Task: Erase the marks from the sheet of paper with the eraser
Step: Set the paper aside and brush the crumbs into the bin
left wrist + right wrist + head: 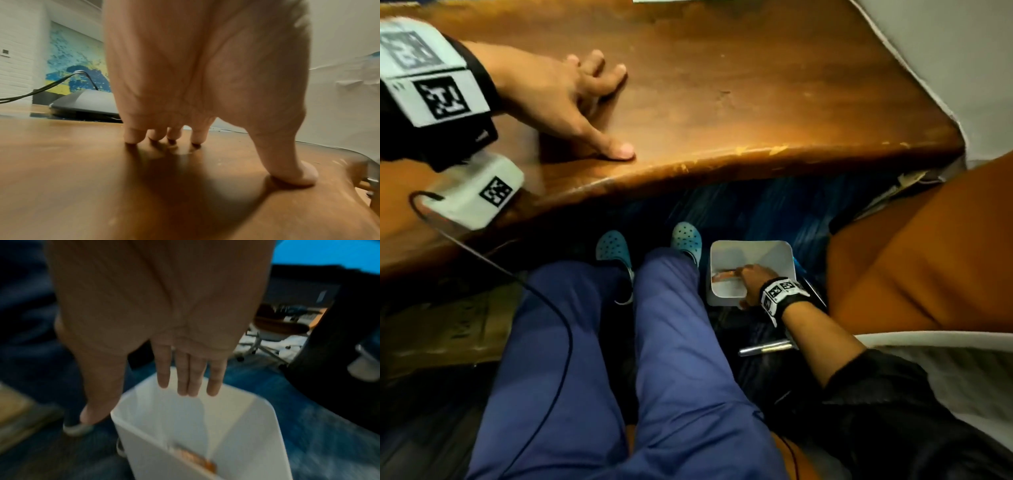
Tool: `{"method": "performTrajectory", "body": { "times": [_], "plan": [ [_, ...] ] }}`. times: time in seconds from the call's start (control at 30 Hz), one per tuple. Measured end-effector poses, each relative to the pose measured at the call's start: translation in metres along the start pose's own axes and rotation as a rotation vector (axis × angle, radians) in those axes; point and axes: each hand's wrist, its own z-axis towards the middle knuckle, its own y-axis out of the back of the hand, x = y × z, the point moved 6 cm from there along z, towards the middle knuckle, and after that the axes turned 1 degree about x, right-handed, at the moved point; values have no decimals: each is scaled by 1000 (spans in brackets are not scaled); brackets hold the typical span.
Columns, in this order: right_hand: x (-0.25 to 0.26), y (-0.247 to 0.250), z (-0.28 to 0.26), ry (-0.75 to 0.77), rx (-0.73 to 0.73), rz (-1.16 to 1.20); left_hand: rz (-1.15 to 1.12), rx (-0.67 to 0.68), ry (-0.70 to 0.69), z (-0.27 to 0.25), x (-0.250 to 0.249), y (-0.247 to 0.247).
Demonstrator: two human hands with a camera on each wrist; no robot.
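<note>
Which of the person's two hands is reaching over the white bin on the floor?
The right hand, above the white plastic bin; the left hand presses the wooden table.

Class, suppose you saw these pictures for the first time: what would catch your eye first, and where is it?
Probably the left hand, spread with fingertips and thumb on the bare wooden table. Next, the right hand, fingers straight, reaching low over a white bin on the blue floor beside the person's legs, with something orange inside it.

Orange-white item (pixel 726 277), blurred, lying inside white bin (pixel 784 260).
</note>
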Motion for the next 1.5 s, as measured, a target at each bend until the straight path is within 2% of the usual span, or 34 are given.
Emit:
{"method": "performTrajectory", "body": {
  "times": [0.13, 0.2, 0.27, 0.3, 0.37, 0.53, 0.8, 1.07, 1.23, 1.37, 1.5],
  "plan": [
    [-9, -36, 29, -104, 69, 34, 52, 6, 10, 3, -2, 0],
    [-4, -51, 41, -63, 114, -63, 67, 13, 9, 5, 0, -1],
    [1, -69, 50, 65, 130, -194, 54, 27, 7, 6, 1, -3],
    [1, -77, 52, 96, 127, -186, 48, 36, 5, 6, 1, -4],
    [-1, -82, 50, 33, 96, -101, 52, 53, 2, 6, 1, -2],
    [1, -42, 25, -35, 2, -74, 64, 111, -11, 1, -2, 1],
    [19, 52, -53, 90, -79, -158, 93, 159, -25, 2, -8, 1],
    [63, 144, -140, 146, -223, -233, -23, -35, -96, -2, -52, 4],
    [92, 162, -170, 182, -228, -324, -19, -87, -201, 0, -86, -1],
    [103, 170, -187, 200, -235, -374, 17, -75, -300, -12, -114, -14],
    [109, 178, -200, 219, -239, -386, -8, -30, -492, -27, -130, -23]
  ]
}}
